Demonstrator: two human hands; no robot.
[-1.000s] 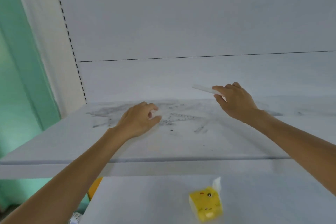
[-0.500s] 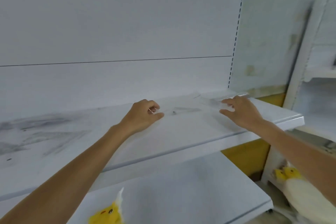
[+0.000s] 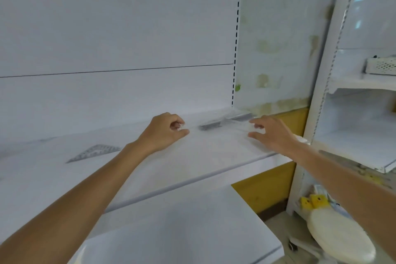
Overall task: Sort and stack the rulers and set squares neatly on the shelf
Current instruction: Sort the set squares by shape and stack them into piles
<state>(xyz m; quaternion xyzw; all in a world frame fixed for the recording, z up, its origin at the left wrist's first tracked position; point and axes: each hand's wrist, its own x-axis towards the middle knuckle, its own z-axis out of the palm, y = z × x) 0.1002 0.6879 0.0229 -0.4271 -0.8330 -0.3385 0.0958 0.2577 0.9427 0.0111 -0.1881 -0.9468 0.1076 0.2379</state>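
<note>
A clear ruler [image 3: 227, 121] lies flat at the right back corner of the white shelf [image 3: 192, 156], beside other clear rulers that blur into it. My right hand [image 3: 272, 133] reaches to its right end, thumb and fingers around the pale tip. My left hand [image 3: 165, 130] rests on the shelf just left of the rulers, fingers curled in with nothing visible in them. A clear set square [image 3: 94, 152] lies flat on the shelf further left, apart from both hands.
The shelf's slotted upright [image 3: 235, 49] and a stained wall stand right behind the rulers. A second white shelf unit [image 3: 353, 113] holding a perforated tray [image 3: 381, 66] stands at right. A lower shelf [image 3: 182, 231] juts out below. A white stool [image 3: 340, 238] is on the floor.
The view has swung from the shelf's left to its right end. My right hand has carried the clear ruler right and lowered it onto the shelf by the corner. My left hand followed, still curled.
</note>
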